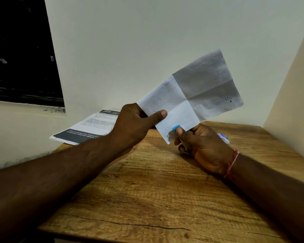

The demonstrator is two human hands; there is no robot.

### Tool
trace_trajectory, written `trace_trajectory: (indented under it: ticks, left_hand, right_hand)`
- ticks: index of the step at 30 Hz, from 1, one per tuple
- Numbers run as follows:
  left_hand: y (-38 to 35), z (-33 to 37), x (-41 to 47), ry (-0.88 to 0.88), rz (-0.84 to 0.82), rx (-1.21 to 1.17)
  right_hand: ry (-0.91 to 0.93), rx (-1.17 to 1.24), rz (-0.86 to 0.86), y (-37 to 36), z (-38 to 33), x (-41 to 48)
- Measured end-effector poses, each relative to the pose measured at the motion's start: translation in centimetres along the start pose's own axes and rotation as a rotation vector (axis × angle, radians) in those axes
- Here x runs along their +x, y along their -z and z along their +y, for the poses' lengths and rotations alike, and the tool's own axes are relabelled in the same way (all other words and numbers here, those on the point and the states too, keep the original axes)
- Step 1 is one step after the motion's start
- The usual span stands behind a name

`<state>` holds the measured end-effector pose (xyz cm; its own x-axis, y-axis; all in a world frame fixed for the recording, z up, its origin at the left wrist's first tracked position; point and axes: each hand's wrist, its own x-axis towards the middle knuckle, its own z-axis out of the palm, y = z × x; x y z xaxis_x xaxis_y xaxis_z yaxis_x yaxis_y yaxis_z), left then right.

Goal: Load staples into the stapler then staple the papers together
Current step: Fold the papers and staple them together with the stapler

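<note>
A: What's closest to the camera?

B: Bare wooden worktop (pixel 156 199), with both forearms reaching forward over it. A red thread band (pixel 232 163) sits on the right wrist.

A: And the hands?

B: The right hand (pixel 200 146) has its grip closed round a small blue stapler (pixel 176 127); only the blue tip shows, pressed on the lower corner of the papers (pixel 191 95). The thumb lies just beneath that tip. The left hand (pixel 135 127) pinches the papers' left edge, thumb on the front, fingers behind.

A: Where are the papers?

B: Lifted off the worktop, tilted up to the right, creased into quarters.

A: Anything farther back?

B: A small pale box (pixel 224 138) lies on the worktop behind the right hand; its label is too blurred to read. A printed sheet (pixel 88 128) lies at the far left edge, against the wall.
</note>
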<state>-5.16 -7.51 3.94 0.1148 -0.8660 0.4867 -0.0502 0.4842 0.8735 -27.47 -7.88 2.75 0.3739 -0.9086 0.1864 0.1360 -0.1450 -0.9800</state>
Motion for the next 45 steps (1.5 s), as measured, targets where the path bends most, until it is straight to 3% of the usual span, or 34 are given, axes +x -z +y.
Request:
trace_trajectory:
  ticks: [7, 28, 35, 39, 43, 45]
  left_hand:
    - [-0.1, 0.2, -0.4, 0.005, -0.007, -0.01]
    - [-0.3, -0.1, -0.2, -0.006, -0.005, 0.024]
    - [0.0, -0.4, 0.0, 0.022, 0.007, 0.015]
    - [0.3, -0.5, 0.4, 0.036, 0.037, -0.011]
    - [0.7, -0.3, 0.7, 0.053, 0.061, -0.015]
    - [0.8, -0.3, 0.7, 0.06, 0.056, -0.03]
  right_hand:
    - [0.018, -0.035, -0.042, -0.4, 0.2, -0.4]
    - [0.188, -0.163, 0.048, 0.1, 0.6, 0.4]
    - [0.073, -0.168, 0.009, 0.4, 0.7, 0.5]
    - [0.098, -0.436, 0.026, 2.2, 0.5, 1.1]
    - [0.131, -1.048, 0.045, 3.7, -0.2, 1.2]
    - [0.115, -1.106, 0.06, 3.7, -0.2, 1.1]
